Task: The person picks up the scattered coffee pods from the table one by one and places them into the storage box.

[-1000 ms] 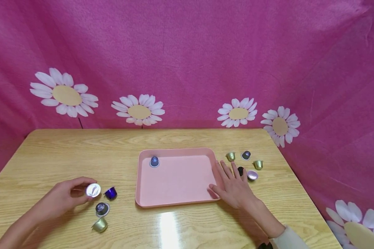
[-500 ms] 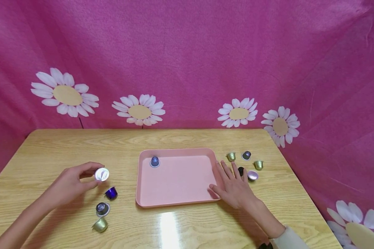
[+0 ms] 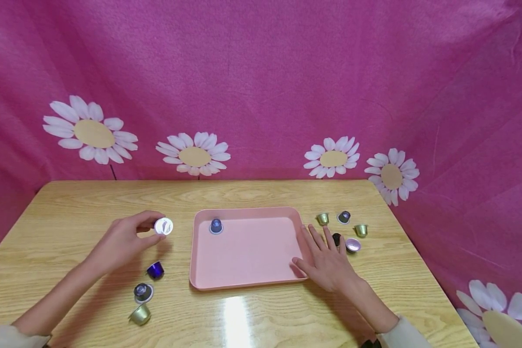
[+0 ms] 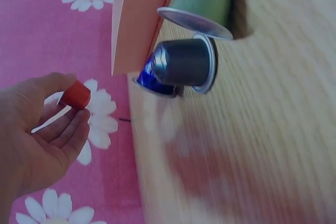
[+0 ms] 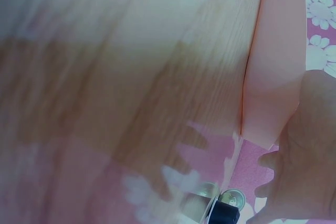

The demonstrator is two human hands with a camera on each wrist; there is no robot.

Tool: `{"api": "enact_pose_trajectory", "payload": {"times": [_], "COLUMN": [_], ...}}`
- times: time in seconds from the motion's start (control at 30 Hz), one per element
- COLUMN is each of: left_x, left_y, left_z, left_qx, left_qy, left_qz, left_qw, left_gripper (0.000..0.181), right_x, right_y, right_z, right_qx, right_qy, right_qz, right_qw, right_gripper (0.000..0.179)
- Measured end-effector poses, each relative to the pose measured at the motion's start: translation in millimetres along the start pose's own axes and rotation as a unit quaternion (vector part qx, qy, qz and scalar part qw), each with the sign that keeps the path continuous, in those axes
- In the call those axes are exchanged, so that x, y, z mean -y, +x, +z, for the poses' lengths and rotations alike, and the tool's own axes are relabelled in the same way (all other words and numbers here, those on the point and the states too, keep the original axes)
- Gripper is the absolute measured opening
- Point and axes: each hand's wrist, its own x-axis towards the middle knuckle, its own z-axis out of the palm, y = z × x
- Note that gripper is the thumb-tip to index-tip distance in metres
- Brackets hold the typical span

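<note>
My left hand pinches a red coffee capsule between thumb and fingers, above the table left of the pink tray. In the head view its silver lid faces up. A dark blue capsule, a dark grey capsule and a green-gold capsule lie on the table nearer the front. My right hand, fingers spread, rests at the tray's right rim and holds nothing. A blue-grey capsule stands in the tray's back left corner.
Right of the tray lie two gold capsules, a dark grey capsule, a lilac-lidded capsule and a black capsule, partly hidden by my right fingers. A pink flowered cloth hangs behind the wooden table.
My left hand has lifted the red capsule and carried it right and away from me, towards the tray. My right hand has stayed in place.
</note>
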Motion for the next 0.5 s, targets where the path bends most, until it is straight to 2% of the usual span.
{"api": "enact_pose_trajectory", "payload": {"times": [0.2,0.5], "left_x": [-8.4,-18.9], "left_y": [9.6,28.0], "left_z": [10.2,27.2], "left_qx": [-0.009,0.012], "left_qy": [-0.005,-0.008], "left_qz": [0.000,0.007], "left_qw": [0.9999,0.9999], "left_gripper": [0.039,0.035], "right_x": [0,0], "right_y": [-0.4,-0.1], "right_z": [0,0], "right_qx": [0.001,0.001], "right_qy": [0.000,0.001], "right_qz": [-0.001,0.000], "right_qw": [1.0000,1.0000], "right_gripper": [0.082,0.082]}}
